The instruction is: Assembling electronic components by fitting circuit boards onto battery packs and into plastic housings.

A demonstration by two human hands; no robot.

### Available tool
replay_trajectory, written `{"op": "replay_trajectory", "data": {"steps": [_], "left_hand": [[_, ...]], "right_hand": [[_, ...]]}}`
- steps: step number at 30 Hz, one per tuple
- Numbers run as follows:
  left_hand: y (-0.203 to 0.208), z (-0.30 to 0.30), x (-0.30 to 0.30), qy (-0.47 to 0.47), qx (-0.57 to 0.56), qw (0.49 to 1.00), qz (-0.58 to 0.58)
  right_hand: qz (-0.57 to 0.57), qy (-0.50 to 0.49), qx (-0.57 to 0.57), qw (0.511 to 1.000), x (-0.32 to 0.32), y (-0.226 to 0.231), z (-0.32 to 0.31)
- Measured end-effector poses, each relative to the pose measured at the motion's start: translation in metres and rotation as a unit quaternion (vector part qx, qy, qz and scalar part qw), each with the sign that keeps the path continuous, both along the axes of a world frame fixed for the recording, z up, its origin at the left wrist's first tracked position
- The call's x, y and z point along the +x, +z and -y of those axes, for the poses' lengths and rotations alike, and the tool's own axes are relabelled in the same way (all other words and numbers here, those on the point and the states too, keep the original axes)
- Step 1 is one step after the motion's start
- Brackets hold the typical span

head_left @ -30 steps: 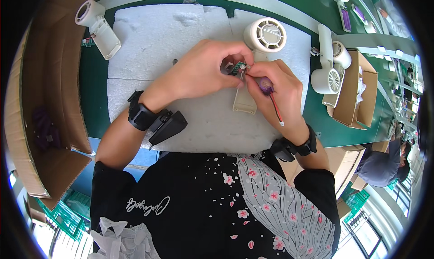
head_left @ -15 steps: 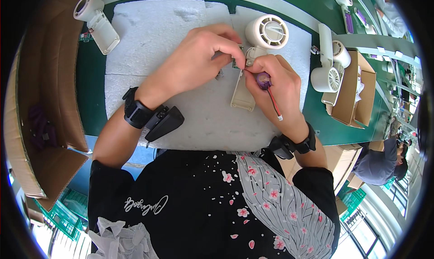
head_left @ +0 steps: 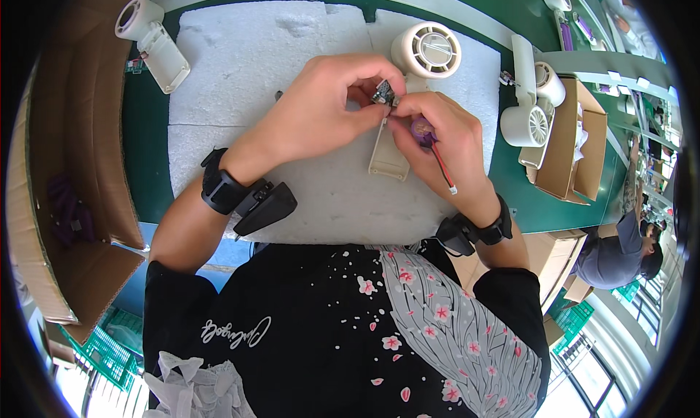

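Find small circuit board in left hand, raised over cream handle shell. Note left fingers narrow, thumb and index closed on the board; cannot see its covered edges. Find right hand just beside, thumb and index drawn together at the board's near edge; cannot make out the tiny piece at their tips. Note purple cylinder gripped in same hand, one end showing, rest hidden; red and black wires trailing to white plug. See only lower part of shell; upper part and joint to round fan head hidden behind hands. Note white foam sheet beneath, on green surface. Farther out, see fan unit upper left, open cardboard box right, large carton left with dim purple pieces inside. Against half a second ago: see more of the board, dark face now exposed; find left fingertips nearer right ones, shell joint newly covered, cylinder still in right hand.
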State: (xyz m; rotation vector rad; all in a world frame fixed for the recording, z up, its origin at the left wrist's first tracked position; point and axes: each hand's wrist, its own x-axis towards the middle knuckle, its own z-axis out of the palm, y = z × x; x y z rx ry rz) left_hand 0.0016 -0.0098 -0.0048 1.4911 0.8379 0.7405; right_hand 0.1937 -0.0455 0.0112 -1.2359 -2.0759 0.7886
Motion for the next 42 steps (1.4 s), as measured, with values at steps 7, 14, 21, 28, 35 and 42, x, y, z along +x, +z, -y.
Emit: {"op": "replay_trajectory", "data": {"steps": [7, 14, 21, 28, 35, 42], "left_hand": [[0.001, -0.002, -0.006, -0.048, -0.048, 0.997, -0.021], [0.000, 0.000, -0.003, -0.033, -0.036, 0.997, -0.059], [0.002, 0.002, 0.002, -0.029, -0.032, 0.997, -0.069], [0.004, 0.005, 0.006, -0.041, -0.018, 0.998, -0.047], [0.002, 0.002, 0.008, -0.051, 0.050, 0.997, -0.038], [-0.004, 0.002, 0.014, 0.029, -0.033, 0.999, 0.021]], "right_hand": [[-0.132, 0.041, -0.070, 0.988, 0.018, 0.004, -0.002], [-0.242, 0.022, -0.226, 0.943, 0.032, 0.004, -0.002], [-0.207, 0.038, -0.206, 0.956, 0.036, 0.012, -0.017], [-0.071, -0.018, -0.025, 0.997, 0.029, -0.001, -0.008], [-0.004, -0.045, 0.059, 0.997, 0.017, -0.005, -0.009], [0.003, -0.034, 0.094, 0.995, 0.023, -0.002, -0.012]]}}
